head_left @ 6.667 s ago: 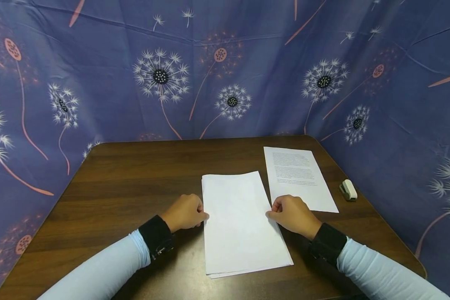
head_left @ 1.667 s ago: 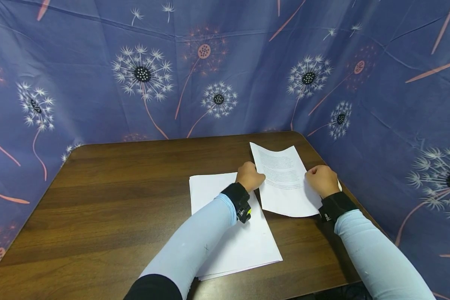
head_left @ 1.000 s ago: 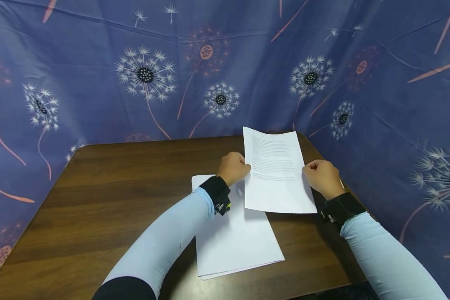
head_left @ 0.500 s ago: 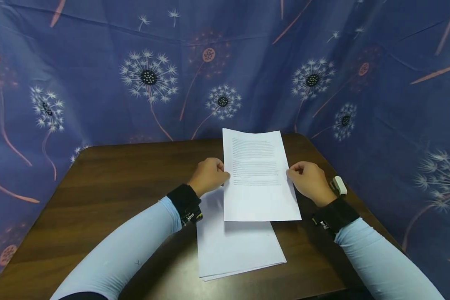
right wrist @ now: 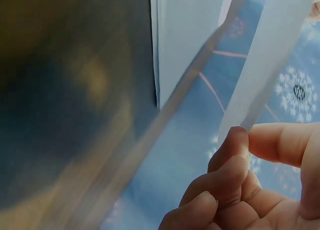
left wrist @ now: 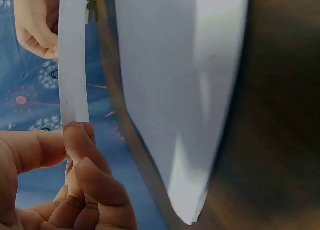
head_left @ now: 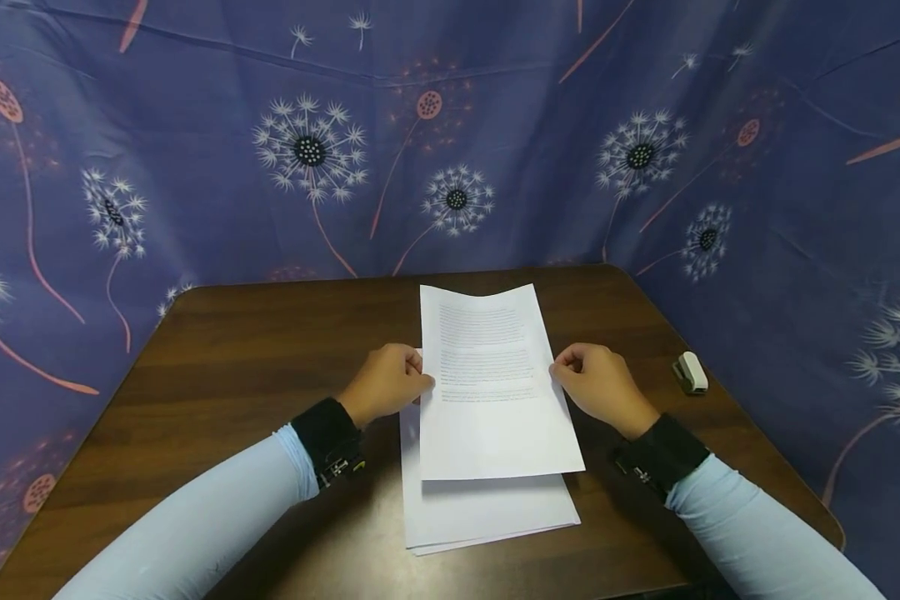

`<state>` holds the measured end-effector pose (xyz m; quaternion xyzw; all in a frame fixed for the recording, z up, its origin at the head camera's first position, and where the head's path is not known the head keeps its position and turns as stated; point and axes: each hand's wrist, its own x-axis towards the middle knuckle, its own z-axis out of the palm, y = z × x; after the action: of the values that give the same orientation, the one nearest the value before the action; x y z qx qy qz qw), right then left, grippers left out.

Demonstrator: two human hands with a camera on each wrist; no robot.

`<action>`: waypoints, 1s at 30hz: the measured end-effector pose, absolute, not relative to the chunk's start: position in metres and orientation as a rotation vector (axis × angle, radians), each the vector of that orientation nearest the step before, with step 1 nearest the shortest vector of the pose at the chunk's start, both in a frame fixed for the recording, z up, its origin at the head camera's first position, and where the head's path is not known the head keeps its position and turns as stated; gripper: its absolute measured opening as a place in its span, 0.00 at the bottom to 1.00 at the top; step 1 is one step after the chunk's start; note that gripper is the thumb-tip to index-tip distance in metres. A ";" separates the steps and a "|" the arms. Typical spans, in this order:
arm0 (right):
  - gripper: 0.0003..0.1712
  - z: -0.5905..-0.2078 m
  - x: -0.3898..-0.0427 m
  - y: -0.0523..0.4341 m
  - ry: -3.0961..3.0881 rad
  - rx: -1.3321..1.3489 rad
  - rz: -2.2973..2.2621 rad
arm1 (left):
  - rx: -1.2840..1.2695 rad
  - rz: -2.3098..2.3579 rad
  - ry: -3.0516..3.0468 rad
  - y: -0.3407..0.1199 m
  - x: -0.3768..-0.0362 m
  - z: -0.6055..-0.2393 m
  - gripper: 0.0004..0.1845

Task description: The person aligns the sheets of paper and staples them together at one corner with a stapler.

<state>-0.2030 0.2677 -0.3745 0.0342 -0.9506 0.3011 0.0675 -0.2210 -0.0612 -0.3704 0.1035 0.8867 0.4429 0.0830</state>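
A printed sheet of paper (head_left: 487,433) is held above a stack of white paper (head_left: 495,512), its lines of text facing up. My left hand (head_left: 390,383) pinches the sheet's left edge between thumb and fingers; my right hand (head_left: 603,387) pinches its right edge. Both wrist views show the sheet edge-on and apart from the stack below, with the left hand (left wrist: 75,180) and the right hand (right wrist: 250,185) each gripping it at the fingertips. Most of the stack's upper part is hidden beneath the sheet.
A small white and dark stapler (head_left: 692,372) stands near the right edge of the brown wooden table (head_left: 270,333). A blue curtain (head_left: 217,167) with dandelion prints hangs behind the table and along its right side.
Both hands took the printed sheet from the table's right side, lifted it and carried it left over the stack. In the last half second it has come lower and nearer, uncovering more table behind.
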 end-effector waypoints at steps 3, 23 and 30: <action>0.09 -0.378 -0.198 0.263 -2.879 0.134 0.892 | 0.317 1.295 2.658 -0.068 -0.215 -0.375 0.07; 0.06 -0.398 -0.185 0.251 -2.999 0.191 0.871 | 0.312 1.147 2.635 -0.086 -0.188 -0.400 0.11; 0.07 -0.403 -0.185 0.249 -3.065 0.174 0.857 | 0.365 1.060 2.632 -0.089 -0.186 -0.404 0.13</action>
<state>-0.1847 0.2488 -0.4025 0.0547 -0.9614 0.2688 -0.0227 -0.1864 -0.0886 -0.4044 0.1262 0.9110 0.3669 0.1400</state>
